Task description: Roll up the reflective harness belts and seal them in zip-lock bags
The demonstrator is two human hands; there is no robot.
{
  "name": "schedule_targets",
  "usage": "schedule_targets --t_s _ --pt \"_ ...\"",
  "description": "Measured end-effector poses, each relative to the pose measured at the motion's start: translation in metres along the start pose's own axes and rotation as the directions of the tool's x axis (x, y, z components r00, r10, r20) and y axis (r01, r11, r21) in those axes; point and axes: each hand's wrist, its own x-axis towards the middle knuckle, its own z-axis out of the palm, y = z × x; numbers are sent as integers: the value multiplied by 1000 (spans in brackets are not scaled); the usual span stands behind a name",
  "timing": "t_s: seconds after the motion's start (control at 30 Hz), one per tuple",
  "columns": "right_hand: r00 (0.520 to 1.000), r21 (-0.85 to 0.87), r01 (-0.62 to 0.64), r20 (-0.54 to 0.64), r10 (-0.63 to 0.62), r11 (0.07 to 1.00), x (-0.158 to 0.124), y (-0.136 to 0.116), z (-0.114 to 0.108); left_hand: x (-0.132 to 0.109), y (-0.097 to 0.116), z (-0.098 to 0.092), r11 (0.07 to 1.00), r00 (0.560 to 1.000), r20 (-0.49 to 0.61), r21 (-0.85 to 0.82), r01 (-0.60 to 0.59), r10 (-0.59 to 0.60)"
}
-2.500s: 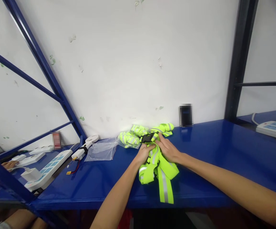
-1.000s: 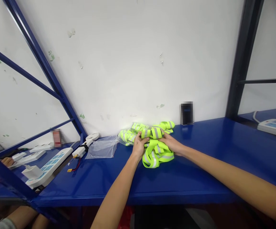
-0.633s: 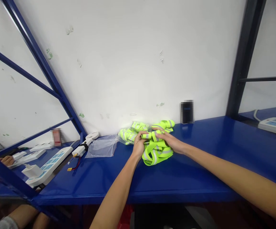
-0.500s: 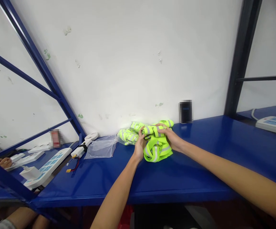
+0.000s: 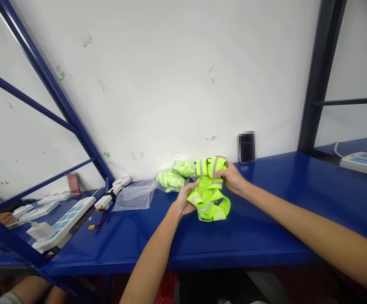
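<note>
A bundle of neon-yellow reflective straps with grey stripes is lifted a little above the blue table. My right hand is closed around the bundle's top, where a band wraps across it. My left hand grips the bundle's lower left side from below. Behind them, against the wall, lies a pile of more folded reflective straps.
A clear plastic bag lies left of the pile, beside a small white fan with red wires. White power strips sit at the far left, another power strip at the far right. A dark small box leans on the wall. Another person's hand shows at left.
The loose hanging straps have been gathered and folded into a compact bundle. My right hand has raised its top while my left hand has dropped to its lower side.
</note>
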Motion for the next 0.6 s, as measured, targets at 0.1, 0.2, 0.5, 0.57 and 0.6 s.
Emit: schedule_targets --t_s 0.1,0.2,0.5,0.57,0.6 --pt "992 -210 110 -30 -119 972 5 4 -5 0 2 -7 999 999 48 -37 -15 16" --pt "961 -362 194 -115 -251 912 12 7 -15 3 -1 -10 990 990 66 51 -130 126" --pt "906 -466 308 -123 -406 830 21 14 -36 7 -12 -3 961 992 75 250 -118 103" --pt "865 -596 381 -40 -500 706 21 11 -39 6 -8 -6 956 993 26 265 -122 119" --pt "839 -652 425 24 -544 628 21 9 -42 5 -5 -9 954 994 1 281 -106 110"
